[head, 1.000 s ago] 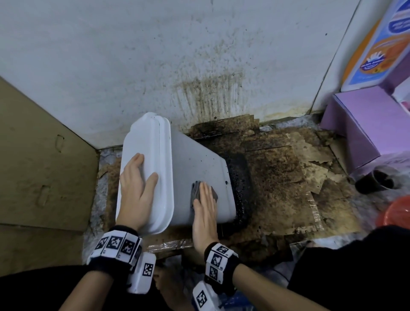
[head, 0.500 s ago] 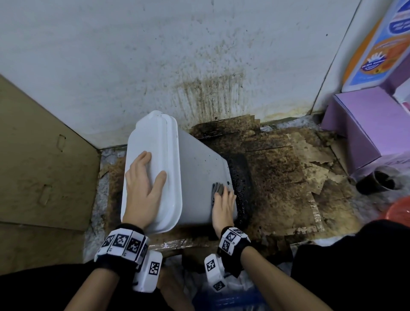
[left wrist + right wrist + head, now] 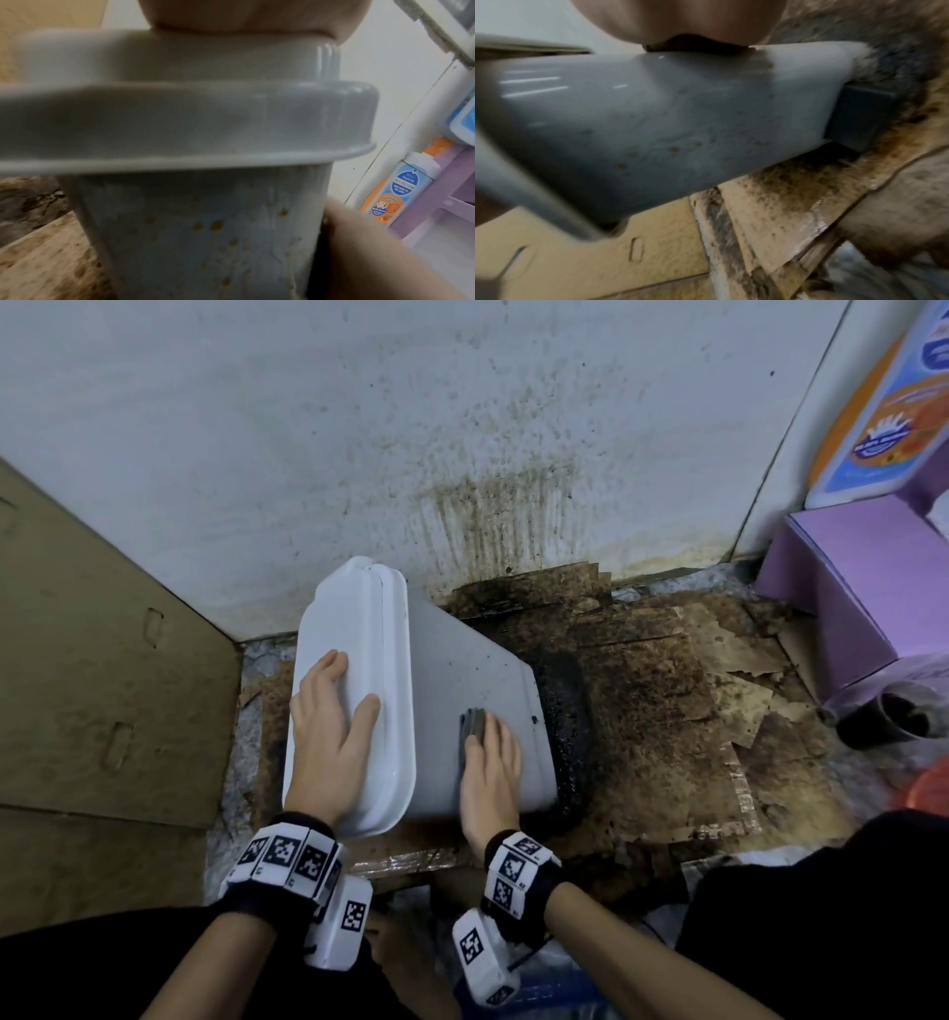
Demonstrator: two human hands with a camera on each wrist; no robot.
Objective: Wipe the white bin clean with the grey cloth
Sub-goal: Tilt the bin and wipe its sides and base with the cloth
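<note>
Bin: white bin (image 3: 462, 690) lies tipped on its side on the floor, lid end to the left, base end to the right against a dark patch; far end close to the wall
Lid: white lid (image 3: 359, 670) on the bin's left end, facing left
Left hand: left hand (image 3: 328, 742) flat on the lid, fingers straight, thumb spread to the right; grip not closed round anything, only pressing
Right hand: right hand (image 3: 488, 762) laid palm-down on the bin's upturned side near the base end, fingers straight and together; grip flat, not curled
Cloth: grey cloth (image 3: 472, 724) folded small, pinned under the right fingertips against the bin's side, its far edge showing past the fingers
Bin surface: left wrist view shows small orange-brown specks (image 3: 216, 225) on the near wall below the lid rim; right wrist view shows faint spots on the same wall, blurred
Floor: stained cardboard (image 3: 667, 711), brown and black, torn in layers, under and right of the bin
Wall: white wall (image 3: 359, 428) with brown spatter and drip streaks above the bin's base end
Left side: upright brown cardboard panel (image 3: 92, 660) beside the lid end
Right side: purple box (image 3: 847, 588) far right; orange and blue bottle (image 3: 883, 418) above it; dark cup (image 3: 893, 716) on the floor near the box
Wrists: black bands with black-and-white marker tags (image 3: 287, 857) on both wrists
</note>
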